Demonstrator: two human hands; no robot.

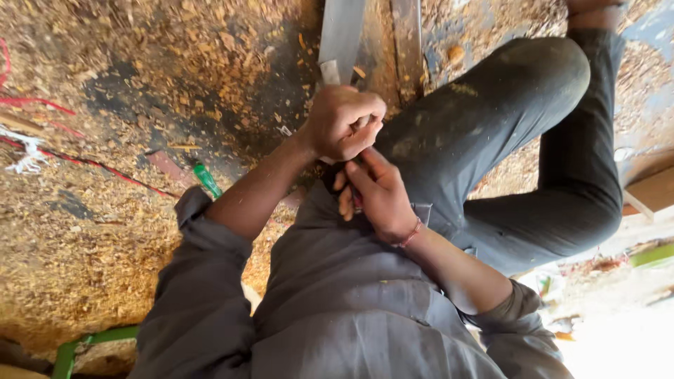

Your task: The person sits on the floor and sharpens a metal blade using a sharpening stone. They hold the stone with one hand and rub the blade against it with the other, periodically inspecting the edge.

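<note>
A flat metal blade (340,42) is being gripped at its near end in the closed left hand (342,123) above the shavings-strewn floor (105,231), while what may be a small tool is being pinched by the right hand (375,193), so steady bracing is being called for next.

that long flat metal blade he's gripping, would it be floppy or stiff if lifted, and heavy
The metal blade looks flat, broad and straight, so it is probably stiff rather than floppy. Being long metal, it is likely heavy for its width and tip-heavy when lifted. The left hand grips it in a closed fist, which suggests it needs a firm hold.
</note>
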